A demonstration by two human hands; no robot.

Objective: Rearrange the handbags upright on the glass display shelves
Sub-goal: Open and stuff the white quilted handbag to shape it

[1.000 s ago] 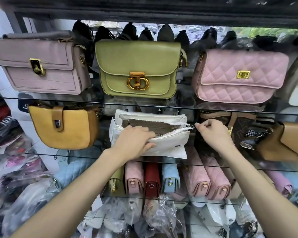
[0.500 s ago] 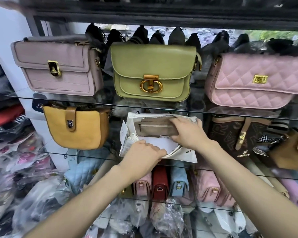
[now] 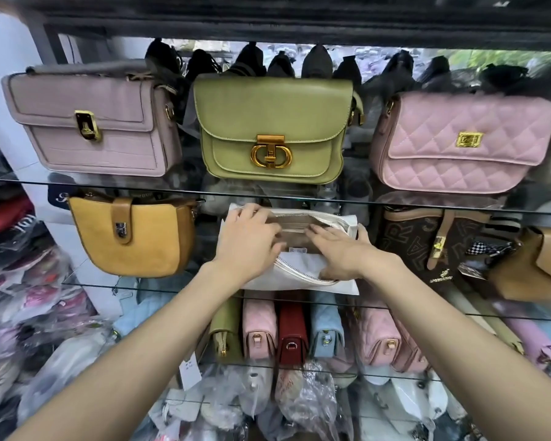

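A white handbag [image 3: 299,275] with its zip open lies on the middle glass shelf [image 3: 102,283], showing a beige lining. My left hand [image 3: 247,240] grips its upper left edge, fingers curled over the opening. My right hand [image 3: 341,253] lies flat on the bag's right side, fingers reaching into the opening. A mustard bag [image 3: 134,237] stands upright to the left, a brown patterned bag [image 3: 433,243] to the right. On the upper shelf [image 3: 188,190] stand a mauve bag [image 3: 93,122], a green bag [image 3: 272,132] and a pink quilted bag [image 3: 462,141].
A tan bag [image 3: 541,262] leans at the far right. Below, several small bags [image 3: 291,329] stand side-on in a row on a lower shelf. Plastic-wrapped bags [image 3: 303,399] pile up underneath and at the left. Dark bags hang behind the top row.
My right hand left the zip pull at the bag's right end and came onto the open top. My left hand shifted from the front face up to the upper left edge.
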